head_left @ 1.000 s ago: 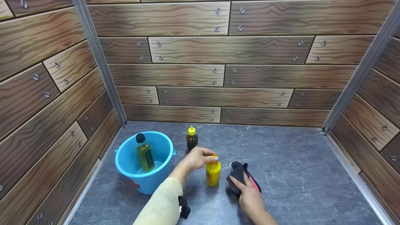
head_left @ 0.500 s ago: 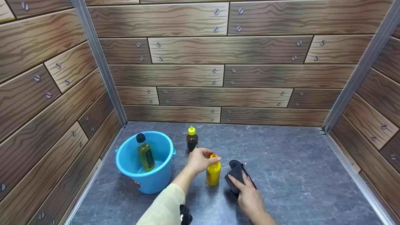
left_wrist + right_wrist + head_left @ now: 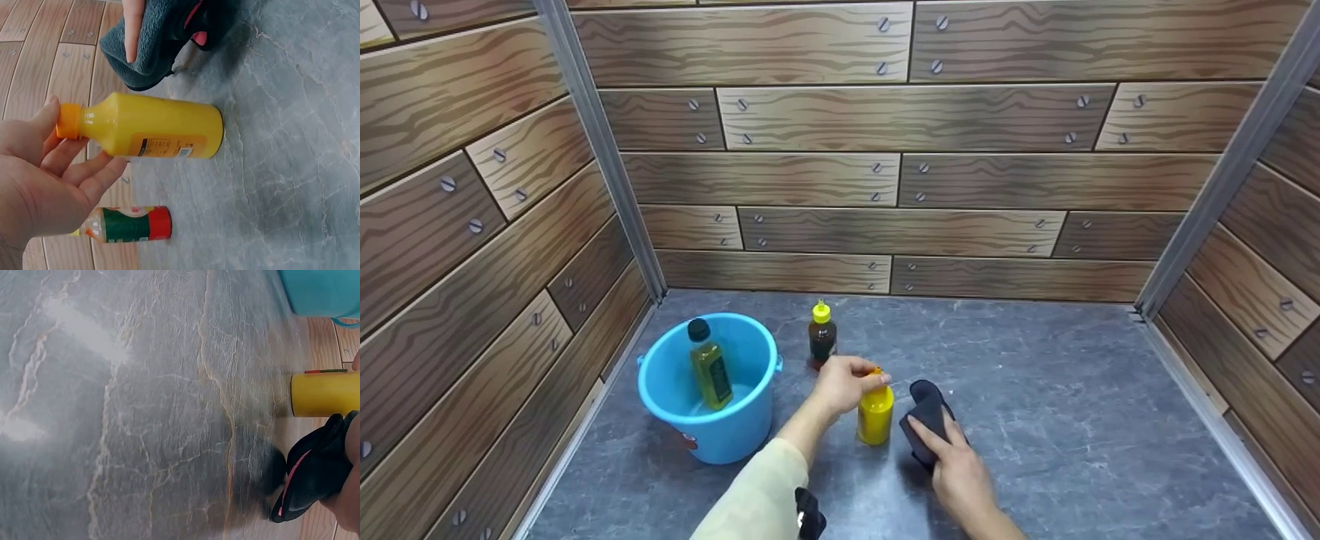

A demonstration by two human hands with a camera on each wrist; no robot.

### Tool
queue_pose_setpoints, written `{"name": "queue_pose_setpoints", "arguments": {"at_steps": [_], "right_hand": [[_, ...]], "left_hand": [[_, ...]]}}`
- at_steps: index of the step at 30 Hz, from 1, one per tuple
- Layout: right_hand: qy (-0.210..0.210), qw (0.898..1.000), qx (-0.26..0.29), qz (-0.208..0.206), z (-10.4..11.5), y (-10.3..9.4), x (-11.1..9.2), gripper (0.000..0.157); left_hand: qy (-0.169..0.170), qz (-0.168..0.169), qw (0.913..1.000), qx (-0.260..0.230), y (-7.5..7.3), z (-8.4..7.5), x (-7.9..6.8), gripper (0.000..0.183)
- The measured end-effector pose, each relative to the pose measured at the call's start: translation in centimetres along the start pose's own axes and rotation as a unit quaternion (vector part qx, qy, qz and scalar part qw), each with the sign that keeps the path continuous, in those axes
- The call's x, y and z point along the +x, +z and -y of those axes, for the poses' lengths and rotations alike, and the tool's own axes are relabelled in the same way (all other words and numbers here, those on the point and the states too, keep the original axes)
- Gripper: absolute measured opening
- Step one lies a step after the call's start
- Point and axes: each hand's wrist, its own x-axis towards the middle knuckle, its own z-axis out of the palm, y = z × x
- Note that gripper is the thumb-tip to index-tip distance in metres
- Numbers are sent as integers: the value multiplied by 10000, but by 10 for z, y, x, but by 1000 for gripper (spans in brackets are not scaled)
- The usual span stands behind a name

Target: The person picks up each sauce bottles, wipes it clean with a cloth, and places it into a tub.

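Observation:
A yellow squeeze bottle point(image 3: 875, 416) with an orange cap point(image 3: 68, 121) stands upright on the grey marbled surface. My left hand point(image 3: 844, 384) pinches that cap between thumb and fingers. Just right of the bottle, my right hand point(image 3: 960, 469) grips a folded dark cloth point(image 3: 928, 424), its index finger stretched along the top. Pink edging shows on the cloth in both wrist views. Behind my left hand stands a dark sauce bottle point(image 3: 823, 337) with a yellow nozzle cap; its green and red label point(image 3: 132, 224) appears in the left wrist view.
At the left is a blue bucket point(image 3: 660, 411). Inside it leans a greenish glass bottle point(image 3: 710, 373) with a black cap. Wood-patterned walls point(image 3: 915, 180) enclose the surface at the back and both sides, with metal strips point(image 3: 1200, 172) at the corners.
The cloth has turned and shifted slightly left in my right hand, and its pink edging has gone from the head view. My left hand stays at the orange cap with little movement.

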Motion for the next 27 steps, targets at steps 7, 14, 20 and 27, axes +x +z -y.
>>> {"name": "queue_pose_setpoints", "arguments": {"at_steps": [7,14,20,27], "right_hand": [[-99,9998,136,-138,3,-1,4,76],[-584,9974,341,-239,8,-3,9,84],[-712,9958,565,-53,13,-5,13,81],[-722,9960,454,255,15,-5,17,84]], "left_hand": [[1,542,9985,-2,-9,0,6,25],[60,866,9962,88,-17,2,10,26],[-22,816,9966,152,-17,2,10,29],[-124,611,9979,175,-12,3,10,29]]}}
